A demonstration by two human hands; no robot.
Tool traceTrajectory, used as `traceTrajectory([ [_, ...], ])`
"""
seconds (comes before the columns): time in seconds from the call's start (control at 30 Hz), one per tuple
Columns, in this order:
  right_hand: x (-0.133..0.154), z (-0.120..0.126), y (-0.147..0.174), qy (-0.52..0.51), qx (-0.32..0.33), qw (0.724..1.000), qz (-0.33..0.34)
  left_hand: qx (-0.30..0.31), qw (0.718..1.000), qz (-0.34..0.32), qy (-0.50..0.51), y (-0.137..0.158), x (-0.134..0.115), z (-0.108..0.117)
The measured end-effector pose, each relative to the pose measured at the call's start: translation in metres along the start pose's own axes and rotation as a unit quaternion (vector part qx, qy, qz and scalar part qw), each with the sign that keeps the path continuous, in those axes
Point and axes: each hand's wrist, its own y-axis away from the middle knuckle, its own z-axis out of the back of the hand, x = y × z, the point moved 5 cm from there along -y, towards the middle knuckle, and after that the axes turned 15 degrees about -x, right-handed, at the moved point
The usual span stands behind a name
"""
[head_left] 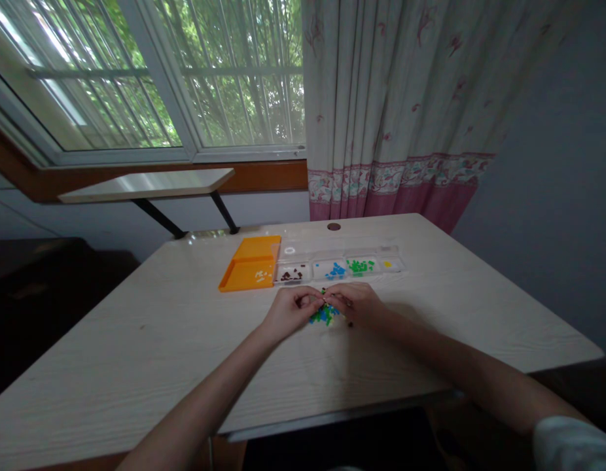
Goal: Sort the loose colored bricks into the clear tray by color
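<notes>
Over a small pile of blue, green and other coloured pieces (324,318), my two hands meet at the fingertips. My left hand (289,310) is closed in a pinch, its thumb and forefinger pressed together above the pile. From the other side, my right hand (360,306) pinches at the same spot. Whatever lies between the fingertips is too small to make out. A dark piece (351,324) lies by itself below my right hand. Part of the pile is hidden behind the fingers.
Beyond my hands stands a clear compartment tray (309,280) with brown, blue, green and yellow pieces sorted apart. An orange box (254,248) holding whitish pieces adjoins it at the left. A raised shelf (156,183) stands at the back left of the wooden table (185,366).
</notes>
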Motion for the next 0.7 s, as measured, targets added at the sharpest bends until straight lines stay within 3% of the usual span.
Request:
traceTrajectory([
  [0.7,-0.0004,-0.0010,0.0001,0.013,0.010,1.000,0.000,0.008,1.000,-0.024,-0.018,0.0020,-0.0030,-0.0011],
])
